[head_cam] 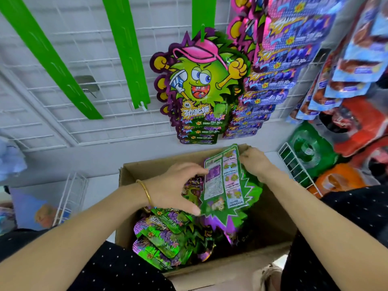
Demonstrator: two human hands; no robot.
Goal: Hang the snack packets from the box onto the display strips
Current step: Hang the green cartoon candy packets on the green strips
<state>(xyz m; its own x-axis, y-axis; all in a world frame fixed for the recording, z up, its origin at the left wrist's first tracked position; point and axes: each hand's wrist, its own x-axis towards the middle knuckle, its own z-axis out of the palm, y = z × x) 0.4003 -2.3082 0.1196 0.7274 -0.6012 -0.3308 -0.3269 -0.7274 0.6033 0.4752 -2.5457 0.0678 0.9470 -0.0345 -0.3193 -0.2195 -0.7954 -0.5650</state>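
I am holding one packet back side up over the open box. My left grip is pinching its left edge between thumb and fingers, and my right grip is curling over its top corner. A heap of packets is lying in the box. Two green strips are hanging beside a third strip carrying hung packets.

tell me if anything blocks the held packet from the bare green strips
Nothing visible does: the green spiky foil packet, held over the brown cardboard box, has open space up to the bare green plastic strip.
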